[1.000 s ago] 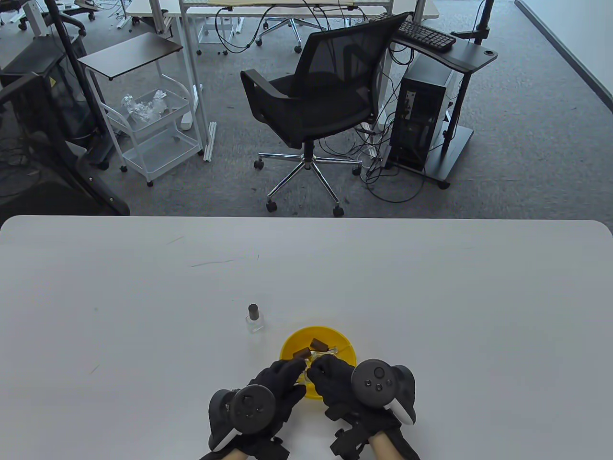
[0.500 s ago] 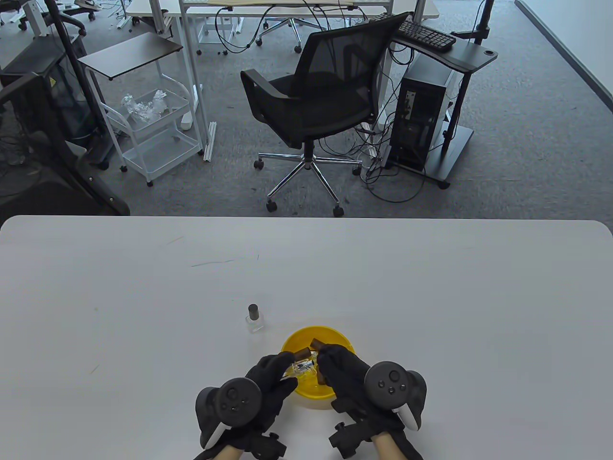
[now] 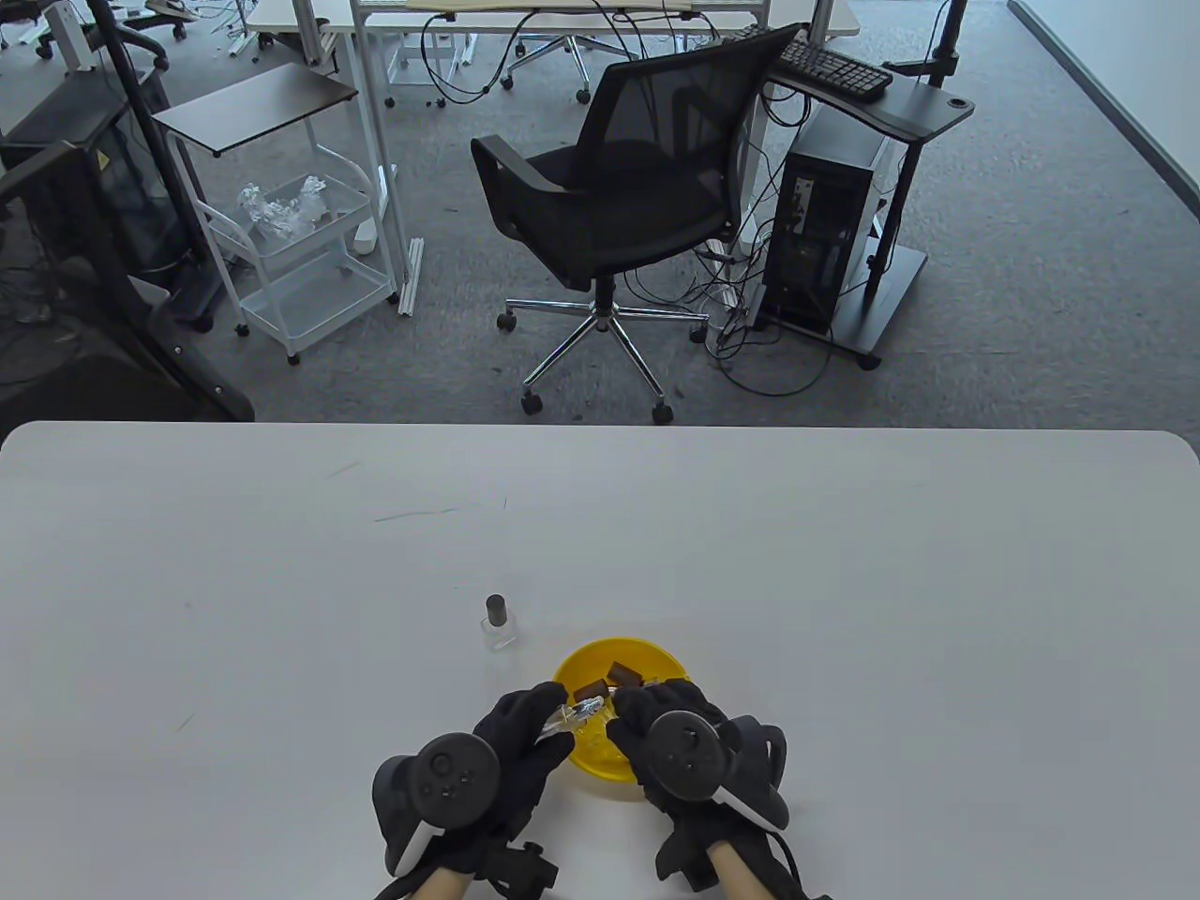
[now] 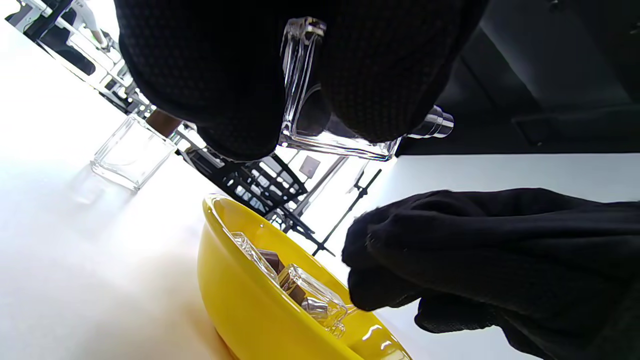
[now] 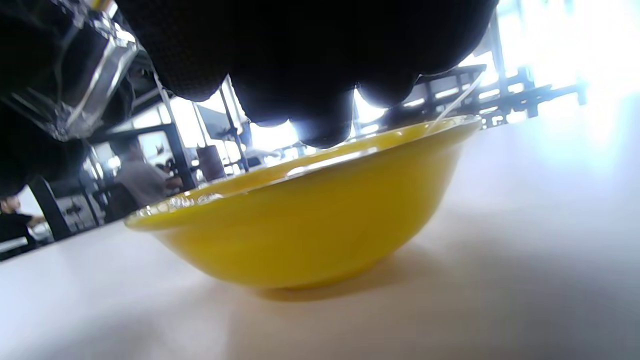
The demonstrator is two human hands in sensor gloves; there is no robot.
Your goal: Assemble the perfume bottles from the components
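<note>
Near table's (image 3: pixel 844 562) front edge, over yellow bowl (image 3: pixel 600 759): left hand (image 3: pixel 511 750) pinches clear glass bottle (image 3: pixel 567 717), neck bare. Right hand (image 3: pixel 656 731) fingers curled in bowl; whether holding anything, cannot tell. Step: fetching part; next, fit it on neck.

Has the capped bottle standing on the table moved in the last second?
No. The capped bottle stands at the same spot beyond the yellow bowl's left rim, upright and untouched.

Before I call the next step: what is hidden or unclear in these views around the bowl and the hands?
- Right hand: whether it holds anything; its fingers curl over the yellow bowl, palm hidden in every view.
- Glass bottle in the left hand: neck partly covered by fingers.
- Bowl contents: brown caps visible, count hidden by the hands.
- Right wrist view: background washed out by glare.
</note>
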